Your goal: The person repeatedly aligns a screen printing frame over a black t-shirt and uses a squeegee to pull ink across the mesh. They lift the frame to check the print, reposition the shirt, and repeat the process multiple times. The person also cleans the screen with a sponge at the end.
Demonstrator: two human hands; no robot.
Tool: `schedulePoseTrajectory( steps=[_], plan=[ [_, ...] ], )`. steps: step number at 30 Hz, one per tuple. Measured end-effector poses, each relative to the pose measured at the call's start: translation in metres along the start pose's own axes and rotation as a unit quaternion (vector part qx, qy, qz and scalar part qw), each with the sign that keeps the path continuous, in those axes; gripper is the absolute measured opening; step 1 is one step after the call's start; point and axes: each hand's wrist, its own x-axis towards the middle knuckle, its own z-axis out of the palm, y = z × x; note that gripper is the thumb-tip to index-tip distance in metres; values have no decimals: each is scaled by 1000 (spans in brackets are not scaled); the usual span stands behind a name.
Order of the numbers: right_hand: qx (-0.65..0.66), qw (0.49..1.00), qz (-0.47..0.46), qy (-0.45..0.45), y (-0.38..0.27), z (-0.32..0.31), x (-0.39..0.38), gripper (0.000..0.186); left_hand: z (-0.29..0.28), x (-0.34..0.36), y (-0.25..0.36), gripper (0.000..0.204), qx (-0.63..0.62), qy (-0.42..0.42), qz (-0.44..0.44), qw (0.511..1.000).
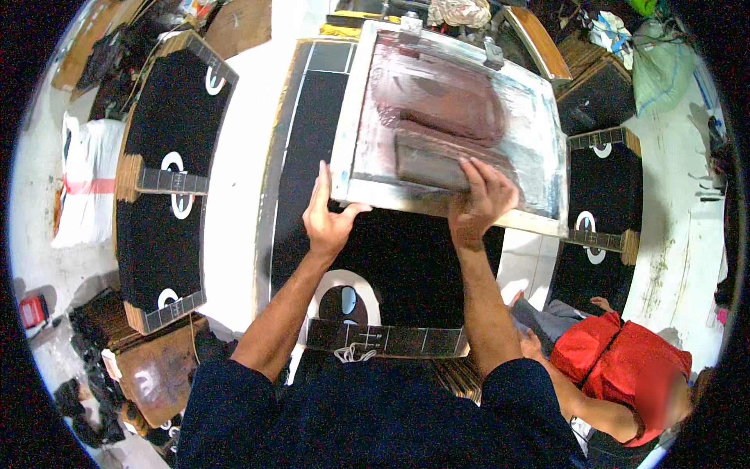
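A framed printing screen [351,117] stretches across the upper middle, its mesh smeared with dark reddish-brown ink [449,94] and whitish residue. At its near left corner is my left hand [332,223], fingers along the side and thumb against the near edge, holding the frame. My right hand [480,199] grips a flat, dark-stained squeegee [430,162], which lies across the near part of the mesh. Beneath the screen is a black sheet [398,250] with a white ring motif [348,281]. The screen hides the sheet's far part.
Two metal clamps [494,53] sit at the screen's far edge. Stacked black printed sheets stand left [168,125] and right [601,187]. A person in red [601,348] sits at the lower right. White cord [355,353] lies near my body. A pale green sack [660,66] stands far right.
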Motion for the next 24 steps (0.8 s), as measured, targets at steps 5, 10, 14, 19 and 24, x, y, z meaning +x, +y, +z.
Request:
schedulePoseTrajectory(
  steps=[5, 10, 14, 19, 24],
  plan=[
    [2, 986, -85, 145, 0, -23, 97, 41, -9, 45, 93, 117, -31, 80, 27, 996],
    [-55, 968, -197, 146, 50, -61, 218, 36, -20, 60, 154, 86, -128, 102, 121, 979],
    [-126, 968, -180, 119, 128, -92, 324, 39, -82, 10, 77, 77, -24, 93, 133, 986],
    [-192, 961, -162, 113, 241, -113, 432, 53, -186, -135, -131, 29, 218, 17, -407, 887],
    [-327, 931, -106, 124, 314, -143, 503, 65, -145, -334, -176, 39, -26, -144, -470, 870]
  ],
)
